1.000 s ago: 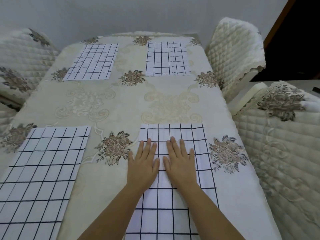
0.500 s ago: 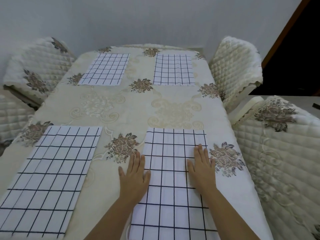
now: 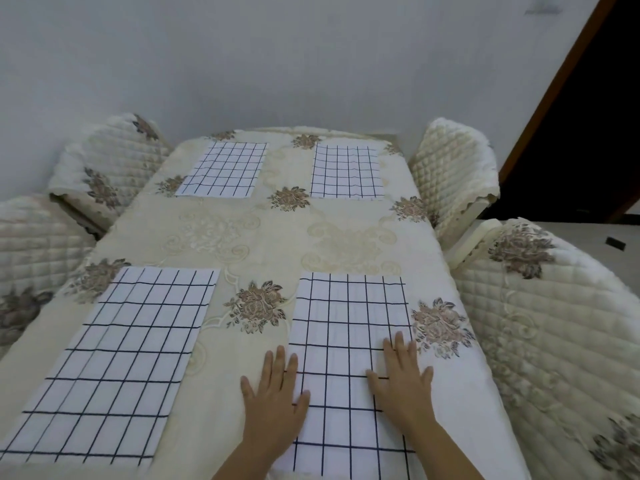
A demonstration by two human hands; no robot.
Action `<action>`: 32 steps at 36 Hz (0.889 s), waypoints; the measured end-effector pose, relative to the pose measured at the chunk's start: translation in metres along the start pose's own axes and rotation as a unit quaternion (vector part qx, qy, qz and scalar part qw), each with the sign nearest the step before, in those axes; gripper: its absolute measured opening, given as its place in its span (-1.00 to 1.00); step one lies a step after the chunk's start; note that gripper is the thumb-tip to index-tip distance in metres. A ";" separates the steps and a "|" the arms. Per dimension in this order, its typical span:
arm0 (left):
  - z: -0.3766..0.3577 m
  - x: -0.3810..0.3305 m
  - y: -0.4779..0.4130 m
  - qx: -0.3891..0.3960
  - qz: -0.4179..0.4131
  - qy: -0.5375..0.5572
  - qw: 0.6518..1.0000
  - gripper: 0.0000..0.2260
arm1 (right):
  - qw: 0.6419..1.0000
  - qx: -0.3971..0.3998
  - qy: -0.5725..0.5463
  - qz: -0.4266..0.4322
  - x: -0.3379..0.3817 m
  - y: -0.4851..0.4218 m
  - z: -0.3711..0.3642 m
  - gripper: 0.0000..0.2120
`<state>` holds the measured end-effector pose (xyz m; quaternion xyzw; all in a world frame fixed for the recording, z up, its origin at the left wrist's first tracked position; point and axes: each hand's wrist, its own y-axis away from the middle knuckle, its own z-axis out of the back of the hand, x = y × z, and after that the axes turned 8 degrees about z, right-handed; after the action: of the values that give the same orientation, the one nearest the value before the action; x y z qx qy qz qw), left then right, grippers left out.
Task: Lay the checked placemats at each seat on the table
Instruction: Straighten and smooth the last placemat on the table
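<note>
Saw both hands spread flat, fingers straight, on the near right placemat (image 3: 349, 317): left hand (image 3: 273, 400) across its left edge, right hand (image 3: 401, 386) across its right edge. Noted white cloth, dark checks. Found near left placemat (image 3: 121, 358) beside it on the surface (image 3: 277, 237), far left placemat (image 3: 225, 169) and far right placemat (image 3: 346, 171) beyond.

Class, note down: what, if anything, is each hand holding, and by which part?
Nothing is gripped. The left hand and right hand press flat on the near right placemat, one over each long side edge.
</note>
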<state>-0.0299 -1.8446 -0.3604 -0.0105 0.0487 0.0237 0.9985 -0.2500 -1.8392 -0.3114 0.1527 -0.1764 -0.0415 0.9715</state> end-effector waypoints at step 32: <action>0.053 -0.002 0.056 0.314 -0.037 -0.056 0.947 0.29 | 0.993 -0.037 -0.106 -0.039 -0.016 0.045 -0.006 -0.20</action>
<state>-0.0295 -1.7879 -0.3089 0.3034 -0.0027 -0.0288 0.9524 -0.2617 -1.7927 -0.3078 0.1183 -0.2705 -0.1020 0.9500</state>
